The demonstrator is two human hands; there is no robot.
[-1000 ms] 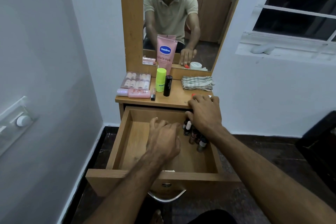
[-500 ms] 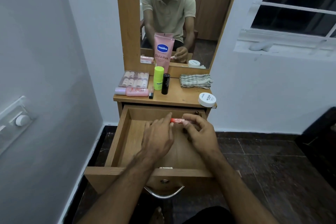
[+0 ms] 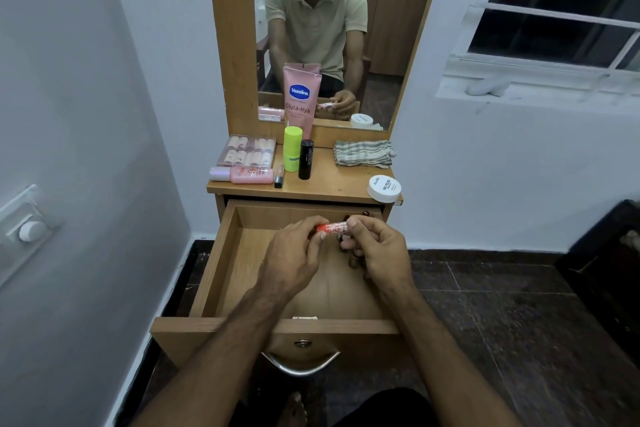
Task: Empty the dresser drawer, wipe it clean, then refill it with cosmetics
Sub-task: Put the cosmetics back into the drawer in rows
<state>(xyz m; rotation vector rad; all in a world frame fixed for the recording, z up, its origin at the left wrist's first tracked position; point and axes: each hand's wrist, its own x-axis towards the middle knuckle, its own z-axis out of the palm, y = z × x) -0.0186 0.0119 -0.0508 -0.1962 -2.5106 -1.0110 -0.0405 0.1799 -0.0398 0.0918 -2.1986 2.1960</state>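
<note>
The wooden drawer (image 3: 221, 267) is pulled out below the dresser top (image 3: 329, 184). Above it, both hands hold a small red and pink lip balm stick (image 3: 331, 227) level. My left hand (image 3: 294, 253) pinches its red end, my right hand (image 3: 377, 246) pinches the other end. Small dark bottles (image 3: 353, 258) in the drawer's right rear are mostly hidden under my right hand. On the top stand a pink Vaseline tube (image 3: 300, 97), a green stick (image 3: 292, 152), a black tube (image 3: 306, 159), a pink bottle (image 3: 242, 174), a clear box of small bottles (image 3: 247, 151), a white jar (image 3: 384, 188) and a folded striped cloth (image 3: 363, 153).
A mirror (image 3: 329, 28) rises behind the dresser top. A white wall with a switch plate (image 3: 24, 229) is close on the left; a window (image 3: 561, 10) is at the right. Dark tiled floor (image 3: 502, 305) lies right of the drawer. The drawer's metal handle (image 3: 300, 362) faces me.
My right hand left the dresser top's front edge with the lip balm and came over the drawer. My left hand rose from the drawer to pinch its red end. The white jar is now uncovered.
</note>
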